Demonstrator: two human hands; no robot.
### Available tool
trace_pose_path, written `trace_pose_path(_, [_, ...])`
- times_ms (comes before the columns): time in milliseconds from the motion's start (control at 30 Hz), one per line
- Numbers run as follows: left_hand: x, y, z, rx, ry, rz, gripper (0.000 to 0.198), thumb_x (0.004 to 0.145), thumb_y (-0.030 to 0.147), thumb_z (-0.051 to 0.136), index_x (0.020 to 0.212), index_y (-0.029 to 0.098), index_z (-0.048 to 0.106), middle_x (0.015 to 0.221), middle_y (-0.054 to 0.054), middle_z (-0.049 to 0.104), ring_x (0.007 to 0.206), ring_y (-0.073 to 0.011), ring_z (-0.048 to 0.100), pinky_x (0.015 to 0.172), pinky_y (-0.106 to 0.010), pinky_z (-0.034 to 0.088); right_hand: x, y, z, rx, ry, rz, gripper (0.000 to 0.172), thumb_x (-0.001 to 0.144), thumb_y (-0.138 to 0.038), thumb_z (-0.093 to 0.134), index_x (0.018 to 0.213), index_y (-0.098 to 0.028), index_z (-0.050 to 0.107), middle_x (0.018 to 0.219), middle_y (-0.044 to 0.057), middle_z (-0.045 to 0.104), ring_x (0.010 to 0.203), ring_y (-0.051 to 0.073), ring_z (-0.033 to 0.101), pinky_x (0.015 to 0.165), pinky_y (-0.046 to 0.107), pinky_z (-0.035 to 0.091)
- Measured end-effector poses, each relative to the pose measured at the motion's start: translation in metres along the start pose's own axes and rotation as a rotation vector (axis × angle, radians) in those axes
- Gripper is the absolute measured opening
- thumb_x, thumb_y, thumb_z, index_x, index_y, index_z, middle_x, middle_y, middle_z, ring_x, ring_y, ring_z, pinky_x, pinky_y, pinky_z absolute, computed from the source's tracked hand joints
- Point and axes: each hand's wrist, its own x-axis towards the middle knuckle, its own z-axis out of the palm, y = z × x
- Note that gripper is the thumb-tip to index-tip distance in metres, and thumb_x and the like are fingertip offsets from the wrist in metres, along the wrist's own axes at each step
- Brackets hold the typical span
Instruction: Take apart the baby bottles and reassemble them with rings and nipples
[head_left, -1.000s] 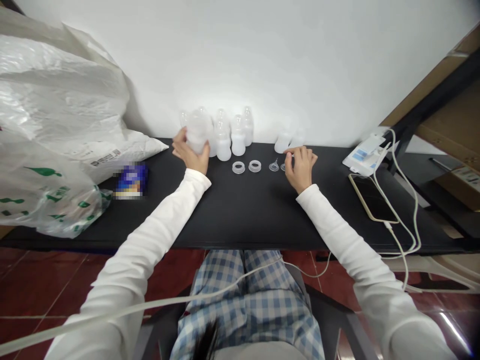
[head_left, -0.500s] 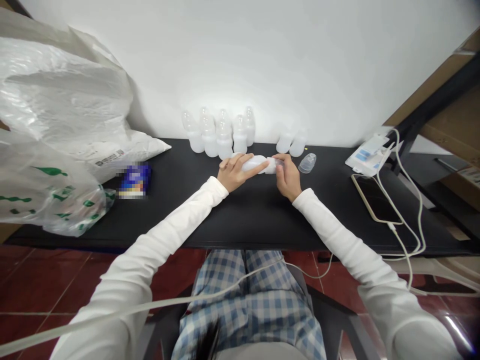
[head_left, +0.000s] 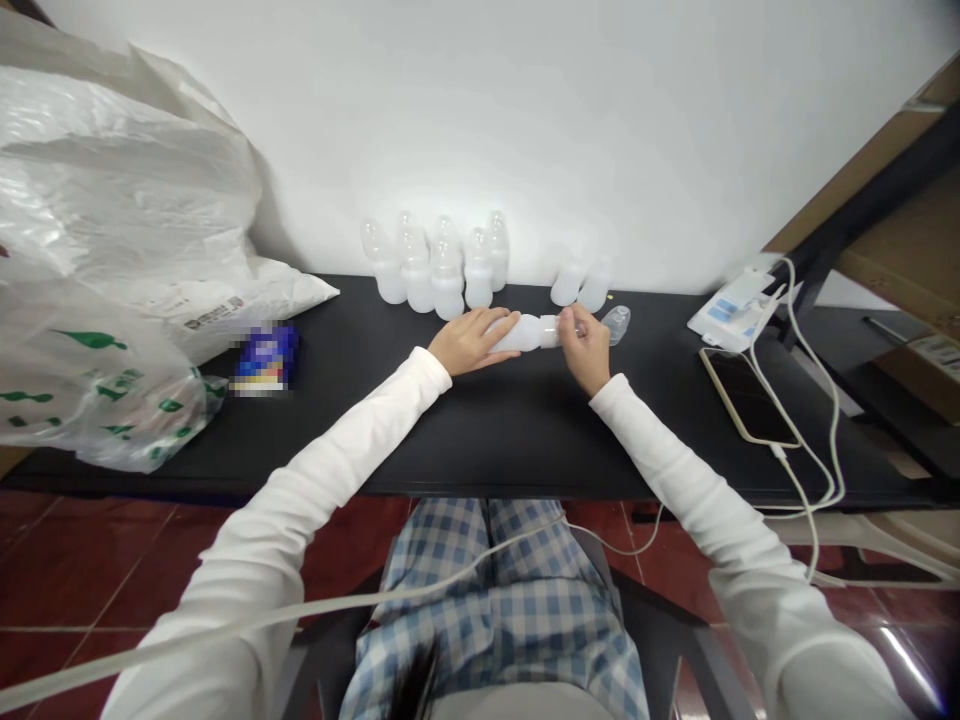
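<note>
From the head camera, the left hand (head_left: pixel 470 342) lies nearly flat, its fingers closed over the body of a translucent baby bottle (head_left: pixel 523 333) lying on its side, while the right hand (head_left: pixel 585 348) pinches the bottle's neck end between thumb and fingertips, which hide what sits there. The bottle is held crosswise at the middle of the black table (head_left: pixel 360 425); whether it touches the surface cannot be told. A firm, level hold on the soft body seems best, leaving the right hand to do the fine work at the neck. Just past the right hand, at 2 o'clock, sits a clear dome cap (head_left: pixel 616 324). A row of upright bottles (head_left: pixel 446 265) stands at 12 o'clock against the white wall (head_left: pixel 570 130), and a smartphone (head_left: pixel 746 395) lies at 3 o'clock.
</note>
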Motion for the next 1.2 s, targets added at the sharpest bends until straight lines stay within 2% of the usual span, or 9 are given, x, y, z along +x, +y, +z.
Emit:
trace_pose_path(133, [-0.006,-0.007,-0.004,-0.069,-0.032,0.007,0.06,0.096,0.061,0.05,0.133,0.015,0.061,0.115,-0.016,0.073,0.103,-0.026,0.071,0.091,-0.04,0.059,0.001,0.009,-0.002,0.039,-0.064,-0.15,0.054,0.098,-0.066,0.036,0.091,-0.021,0.065,0.08,0.005,0.067,0.069,0.018,0.06,0.068,0.031,0.05])
trace_pose_path(233, [-0.014,-0.013,-0.008,-0.136,-0.022,-0.056,0.06,0.097,0.059,0.048,0.136,0.014,0.058,0.118,-0.015,0.072,0.106,-0.0248,0.071,0.089,-0.037,0.059,0.005,0.014,-0.004,0.042,-0.143,-0.383,0.047,0.096,-0.061,0.051,0.113,-0.021,0.066,0.103,0.01,0.07,0.093,0.023,0.066,0.084,0.038,0.055])
trace_pose_path(333, [-0.02,-0.019,-0.011,-0.164,-0.012,-0.103,0.06,0.095,0.06,0.051,0.134,0.014,0.059,0.116,-0.015,0.072,0.105,-0.0258,0.071,0.086,-0.037,0.06,0.007,0.016,-0.004,-0.002,-0.21,-0.542,0.04,0.097,-0.051,0.057,0.125,-0.023,0.063,0.119,0.013,0.066,0.113,0.026,0.064,0.096,0.044,0.053])
trace_pose_path(600, [-0.018,-0.019,-0.02,-0.292,-0.034,-0.184,0.058,0.091,0.061,0.055,0.127,0.016,0.063,0.115,-0.013,0.073,0.104,-0.0257,0.072,0.089,-0.037,0.059,0.006,0.022,-0.001,-0.218,-0.26,-0.594,0.03,0.105,-0.036,0.038,0.111,-0.026,0.066,0.131,0.011,0.066,0.125,0.024,0.059,0.101,0.048,0.051])
trace_pose_path(733, [-0.015,-0.014,-0.028,-0.421,-0.026,-0.251,0.056,0.091,0.064,0.051,0.116,0.018,0.069,0.111,-0.01,0.076,0.099,-0.0245,0.074,0.086,-0.034,0.058,0.004,0.021,-0.003,-0.264,-0.332,-0.693,0.033,0.105,-0.032,0.037,0.101,-0.027,0.069,0.122,0.009,0.071,0.126,0.023,0.06,0.101,0.047,0.05])
trace_pose_path(833, [-0.012,-0.014,-0.031,-0.588,0.033,-0.303,0.059,0.095,0.066,0.04,0.1,0.017,0.074,0.098,-0.009,0.078,0.091,-0.024,0.075,0.082,-0.034,0.058,0.003,0.022,-0.004,-0.258,-0.384,-0.756,0.029,0.104,-0.031,0.042,0.094,-0.03,0.07,0.107,0.005,0.073,0.115,0.021,0.064,0.098,0.045,0.051])
trace_pose_path(933, [-0.013,-0.021,-0.03,-0.788,0.078,-0.443,0.061,0.093,0.067,0.042,0.085,0.016,0.074,0.08,-0.009,0.076,0.07,-0.0226,0.073,0.064,-0.033,0.058,0.005,0.029,-0.007,-0.315,-0.35,-0.676,0.03,0.102,-0.03,0.044,0.086,-0.031,0.07,0.093,0.003,0.07,0.102,0.019,0.065,0.093,0.041,0.052])
trace_pose_path(1033, [-0.02,-0.034,-0.027,-0.951,0.122,-0.633,0.056,0.086,0.068,0.051,0.079,0.016,0.072,0.065,-0.005,0.071,0.045,-0.0176,0.061,0.039,-0.029,0.046,0.011,0.038,-0.014,-0.407,-0.171,-0.483,0.034,0.101,-0.026,0.04,0.082,-0.028,0.068,0.09,0.006,0.064,0.096,0.02,0.062,0.091,0.043,0.05])
trace_pose_path(1200, [-0.027,-0.046,-0.024,-1.006,0.251,-0.732,0.054,0.079,0.07,0.06,0.078,0.017,0.068,0.062,-0.004,0.068,0.041,-0.0168,0.059,0.032,-0.027,0.04,0.022,0.05,-0.028,-0.439,0.09,-0.324,0.027,0.098,-0.044,0.049,0.106,-0.024,0.066,0.109,0.012,0.059,0.105,0.027,0.057,0.094,0.047,0.045])
